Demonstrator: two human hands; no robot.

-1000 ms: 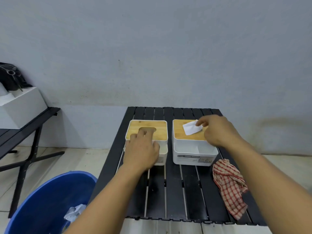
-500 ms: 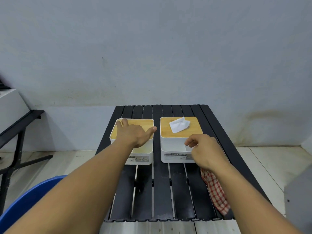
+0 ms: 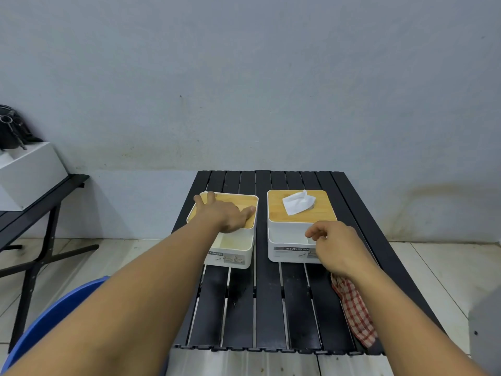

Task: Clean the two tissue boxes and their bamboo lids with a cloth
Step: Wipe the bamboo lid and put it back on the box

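Two white tissue boxes stand side by side on the black slatted table [image 3: 268, 316]. The left box [image 3: 233, 256] carries a bamboo lid [image 3: 244, 202], and my left hand [image 3: 225, 215] lies spread on that lid, fingers over its far and right edges. The right box [image 3: 290, 245] has its own bamboo lid [image 3: 325, 210] with a white tissue [image 3: 298, 203] sticking out. My right hand [image 3: 339, 248] hovers at the right box's front corner, fingers loosely curled, holding nothing. A red-checked cloth [image 3: 355, 313] lies on the table under my right forearm.
A blue bucket [image 3: 46, 321] sits on the floor at the lower left. A second black table [image 3: 32, 207] at the left holds a white box [image 3: 29, 172] and a dark bag [image 3: 13, 128]. A grey wall stands close behind the table.
My right hand has pulled back from the tissue on the right lid to the box's front corner. My left hand slid forward onto the left lid. The view has shifted.
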